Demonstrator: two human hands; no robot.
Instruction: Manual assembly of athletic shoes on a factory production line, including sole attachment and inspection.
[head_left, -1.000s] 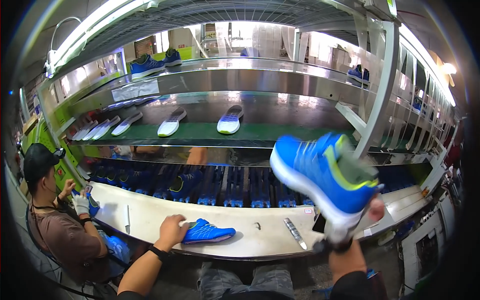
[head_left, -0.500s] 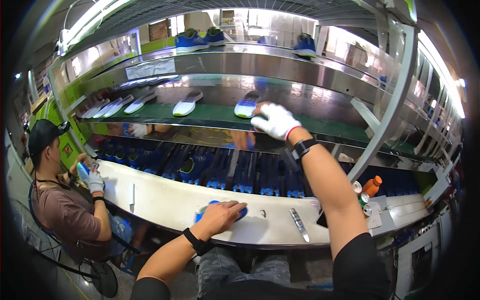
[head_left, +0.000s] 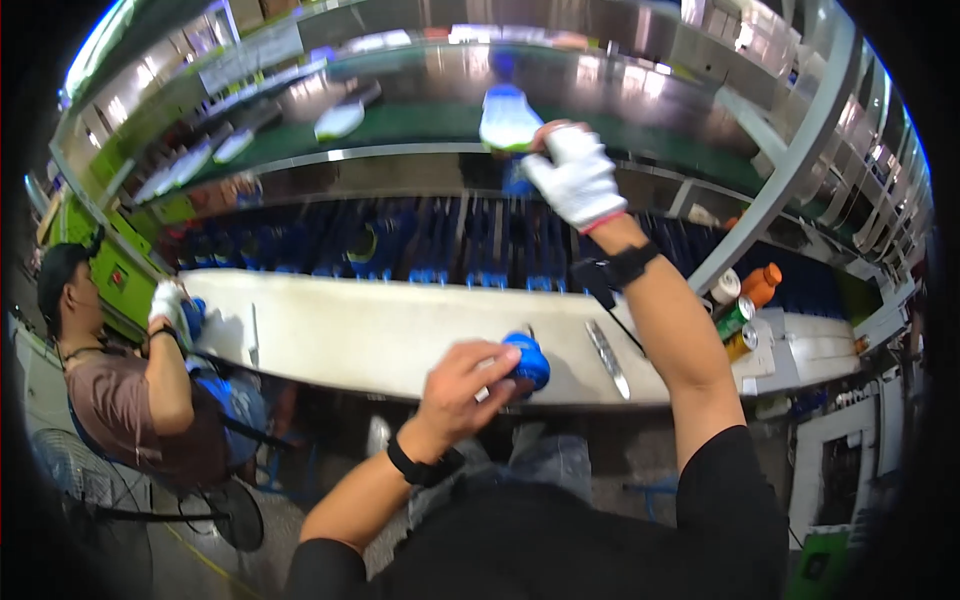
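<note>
My right hand, in a white glove with bare fingertips, grips a white and blue shoe sole by its near end, in front of the green belt. Below, a blue shoe is at the front of the pale worktop, its end toward me hidden by my fingers. My bare left hand is closed around that end. Something small and white shows between its fingers, too small to name. To the right of the shoe lies a silver, blade-shaped tool.
More soles lie on the green belt to the left. Dark racks run behind the worktop. Cans and an orange bottle stand right, beside a slanting grey post. A co-worker sits left, holding something blue.
The view has tipped downward. My right hand has lifted the sole from the belt and drawn it nearer. My left hand has moved right and turned the blue shoe on the worktop.
</note>
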